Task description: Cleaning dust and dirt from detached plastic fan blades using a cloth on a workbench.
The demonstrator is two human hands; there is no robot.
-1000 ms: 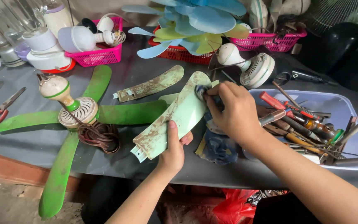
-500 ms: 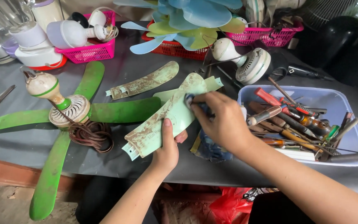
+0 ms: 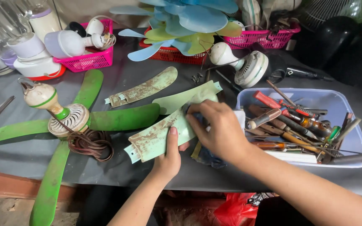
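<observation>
A: What are the hands doing at the centre of the frame?

B: The left hand (image 3: 167, 158) grips the lower end of a pale green fan blade (image 3: 170, 129), thumb laid up along its rusty face, fingers curled underneath. That pins the blade so it cannot slide on the grey table (image 3: 30, 155).

A: And the other?

B: The right hand (image 3: 218, 130) is closed over the blade's middle, fingers bunched and pressing down on it. Whether it pinches something small I cannot tell; dark blue cloth (image 3: 208, 157) shows just below the palm.

A: Where does the blade lie?

B: Slanted, from lower centre up toward the right, its upper part resting over a second pale blade (image 3: 189, 97). A third, more rusted blade (image 3: 141, 90) lies apart, up and left.

A: Anything else close by?

B: At the left, a ceiling fan motor (image 3: 68, 119) with dark green blades attached and a brown coiled cord (image 3: 89, 144). At the right, a clear tub of screwdrivers (image 3: 315, 98), within easy reach of the right hand.
</observation>
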